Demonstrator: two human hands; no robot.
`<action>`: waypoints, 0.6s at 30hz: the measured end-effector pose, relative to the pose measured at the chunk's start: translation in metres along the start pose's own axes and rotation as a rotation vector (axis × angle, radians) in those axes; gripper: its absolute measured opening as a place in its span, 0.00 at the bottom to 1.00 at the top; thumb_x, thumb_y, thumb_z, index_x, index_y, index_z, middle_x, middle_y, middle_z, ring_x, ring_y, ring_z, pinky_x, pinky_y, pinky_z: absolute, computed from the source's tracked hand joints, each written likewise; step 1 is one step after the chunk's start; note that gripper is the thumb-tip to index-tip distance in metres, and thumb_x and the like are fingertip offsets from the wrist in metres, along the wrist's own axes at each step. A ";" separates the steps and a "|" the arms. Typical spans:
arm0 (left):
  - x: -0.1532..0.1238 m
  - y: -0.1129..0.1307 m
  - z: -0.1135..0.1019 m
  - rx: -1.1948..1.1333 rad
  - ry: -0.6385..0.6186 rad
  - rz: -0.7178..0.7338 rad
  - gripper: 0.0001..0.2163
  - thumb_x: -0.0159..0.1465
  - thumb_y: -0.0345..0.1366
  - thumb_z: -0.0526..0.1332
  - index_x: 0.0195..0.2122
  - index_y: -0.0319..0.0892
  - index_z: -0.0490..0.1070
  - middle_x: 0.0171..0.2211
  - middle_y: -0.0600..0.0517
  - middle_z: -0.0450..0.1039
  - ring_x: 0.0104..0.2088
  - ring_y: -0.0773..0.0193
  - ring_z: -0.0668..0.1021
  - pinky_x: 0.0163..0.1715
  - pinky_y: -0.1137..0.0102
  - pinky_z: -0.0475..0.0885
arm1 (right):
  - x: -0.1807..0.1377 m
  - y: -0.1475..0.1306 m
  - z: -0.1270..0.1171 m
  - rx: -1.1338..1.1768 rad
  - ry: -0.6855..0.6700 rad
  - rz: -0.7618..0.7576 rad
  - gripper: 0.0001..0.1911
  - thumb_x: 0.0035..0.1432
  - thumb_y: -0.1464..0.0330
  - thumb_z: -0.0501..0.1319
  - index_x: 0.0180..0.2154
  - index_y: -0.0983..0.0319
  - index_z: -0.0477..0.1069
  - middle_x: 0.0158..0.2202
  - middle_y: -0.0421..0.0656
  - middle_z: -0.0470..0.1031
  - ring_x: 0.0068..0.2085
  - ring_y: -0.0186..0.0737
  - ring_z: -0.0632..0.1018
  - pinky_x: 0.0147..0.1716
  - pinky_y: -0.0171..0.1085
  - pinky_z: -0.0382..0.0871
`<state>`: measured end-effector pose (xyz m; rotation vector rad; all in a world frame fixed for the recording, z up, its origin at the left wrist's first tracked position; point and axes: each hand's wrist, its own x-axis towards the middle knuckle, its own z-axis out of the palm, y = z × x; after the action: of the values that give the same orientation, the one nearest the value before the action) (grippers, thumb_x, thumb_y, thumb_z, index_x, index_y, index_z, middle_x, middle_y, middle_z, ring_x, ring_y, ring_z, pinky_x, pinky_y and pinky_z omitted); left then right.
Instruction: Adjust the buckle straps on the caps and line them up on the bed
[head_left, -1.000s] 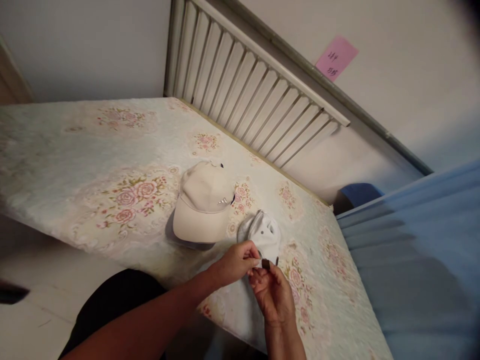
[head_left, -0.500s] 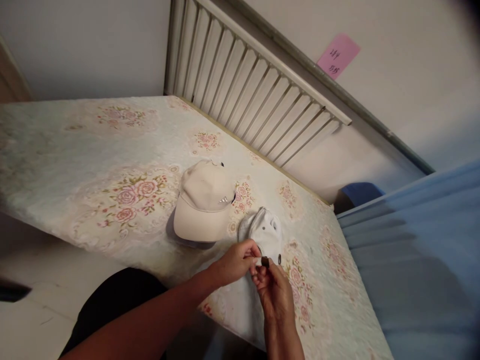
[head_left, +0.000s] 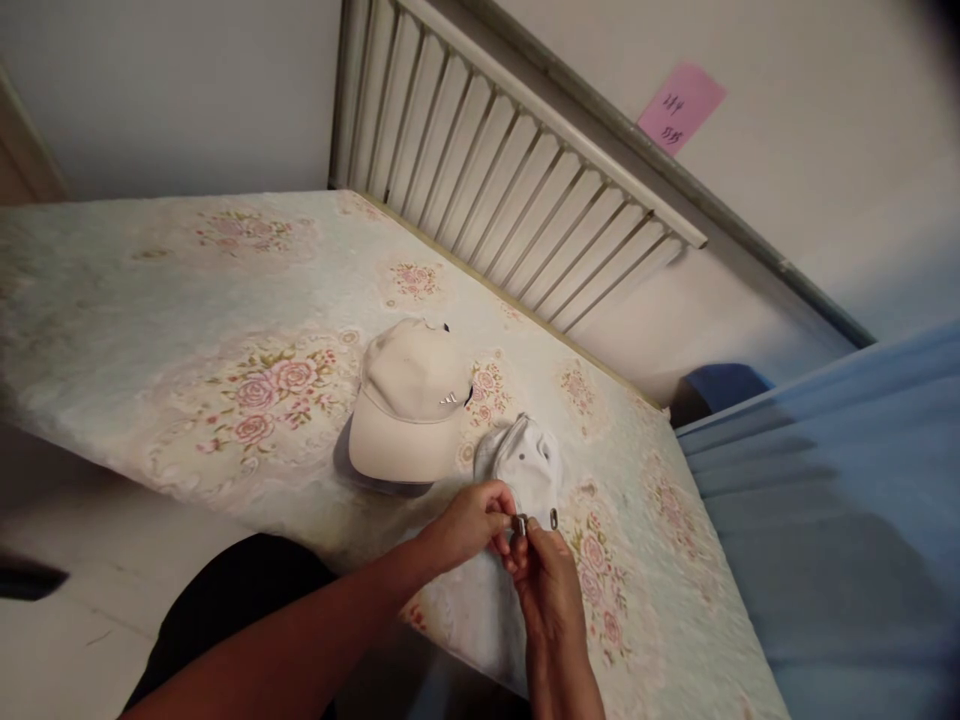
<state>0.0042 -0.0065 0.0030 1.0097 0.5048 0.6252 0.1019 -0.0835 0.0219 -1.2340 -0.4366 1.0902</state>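
A white cap (head_left: 534, 470) lies crumpled on the floral cloth, its near end at my fingers. My left hand (head_left: 466, 522) pinches the cap's strap from the left, thumb and index finger together. From the right, my right hand (head_left: 553, 575) closes on the small metal buckle (head_left: 520, 524) of that strap. Fingers hide most of the strap, so I cannot tell how it runs through the buckle. To the upper left of my hands a beige cap (head_left: 411, 385) sits brim toward me, with a small three-stripe logo on its side.
The floral cloth (head_left: 180, 310) covers the table, whose far edge meets a white radiator (head_left: 480, 160). A blue curtain (head_left: 817, 500) hangs on the right, with a dark blue object (head_left: 724, 388) behind it. A pink note (head_left: 682, 105) is on the wall.
The buckle has turned between my fingers, from its dark broad side to a narrower, shinier one. My fingertips have drawn slightly left; the beige cap stays put.
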 end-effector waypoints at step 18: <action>0.001 -0.003 0.005 -0.064 0.025 0.069 0.05 0.52 0.30 0.56 0.29 0.42 0.59 0.23 0.57 0.67 0.16 0.70 0.73 0.17 0.73 0.65 | 0.002 0.003 -0.006 -0.067 0.036 -0.031 0.17 0.47 0.62 0.67 0.18 0.62 0.63 0.13 0.34 0.63 0.17 0.28 0.62 0.17 0.31 0.55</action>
<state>0.0091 -0.0100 0.0028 0.9624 0.4703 0.7115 0.1065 -0.0853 0.0170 -1.3000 -0.4669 1.0331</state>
